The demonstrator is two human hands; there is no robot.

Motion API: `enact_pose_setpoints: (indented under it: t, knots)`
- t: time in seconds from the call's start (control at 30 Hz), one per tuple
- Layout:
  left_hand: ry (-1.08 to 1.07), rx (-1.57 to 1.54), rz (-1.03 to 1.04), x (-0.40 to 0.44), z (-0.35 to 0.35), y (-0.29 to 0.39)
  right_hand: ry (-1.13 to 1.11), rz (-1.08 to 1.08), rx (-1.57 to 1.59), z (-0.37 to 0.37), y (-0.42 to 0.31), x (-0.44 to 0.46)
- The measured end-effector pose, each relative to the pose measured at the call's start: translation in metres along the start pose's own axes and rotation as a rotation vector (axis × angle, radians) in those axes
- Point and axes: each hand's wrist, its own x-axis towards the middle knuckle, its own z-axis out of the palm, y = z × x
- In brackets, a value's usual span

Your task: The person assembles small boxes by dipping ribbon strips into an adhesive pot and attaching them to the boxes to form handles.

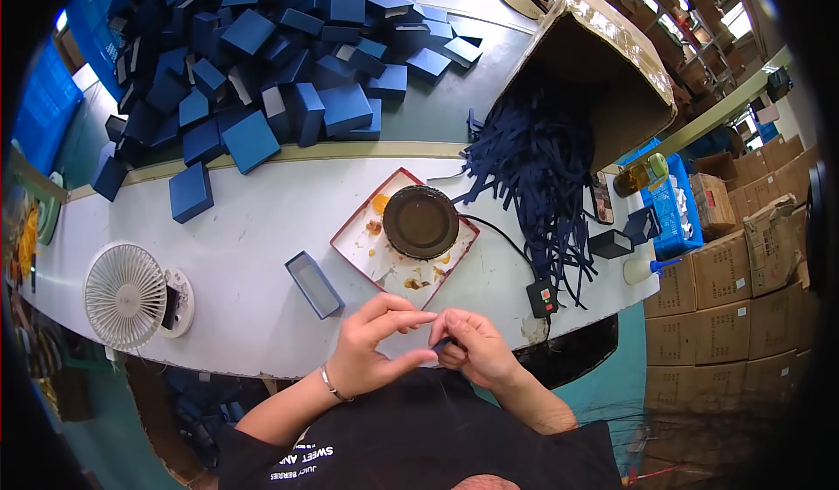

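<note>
At the lower centre of the frame, a small dark blue strip (443, 344) is pinched in the fingers of the right hand (479, 350). The left hand (371, 340) is held just beside it, thumb and forefinger parted and both tips brought close to the strip; whether the strip is touched by them cannot be told (most of it is hidden by the fingers).

For such a light, limp piece, a gentle pinch near its end seems best, so that it can be kept flat and its edges can be lined up without a twist. The brown dish (421, 222) on the stained tray (363, 250), at the centre of the frame, is best kept clear of sleeves and fingertips, since the blue surface could be marked by any smear.

More strips (533, 153) are spilled from the carton (607, 31) onto the table (245, 228), at upper right. Left of the tray an open box (315, 285) is laid, within easy reach, while many blue boxes (249, 31) are heaped at upper left.
</note>
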Motion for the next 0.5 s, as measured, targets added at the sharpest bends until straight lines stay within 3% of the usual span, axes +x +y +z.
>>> enact_pose_setpoints:
  t: [0.17, 0.23, 0.37, 0.5]
  knots:
    - [0.057, -0.032, -0.019, 0.0040, 0.0000, -0.0026, -0.199, 0.139, 0.157, -0.0049, 0.0069, 0.0049]
    - [0.075, -0.011, -0.014, 0.0048, 0.0002, 0.0029, -0.167, 0.129, 0.149, -0.0042, 0.0097, 0.0049]
    - [0.129, 0.172, 0.202, 0.0069, 0.0003, -0.0015, -0.094, 0.082, 0.093, 0.0001, 0.0088, 0.0060]
    - [0.137, 0.253, 0.240, 0.0061, -0.0007, -0.0013, -0.035, 0.009, -0.031, -0.0008, 0.0106, 0.0063]
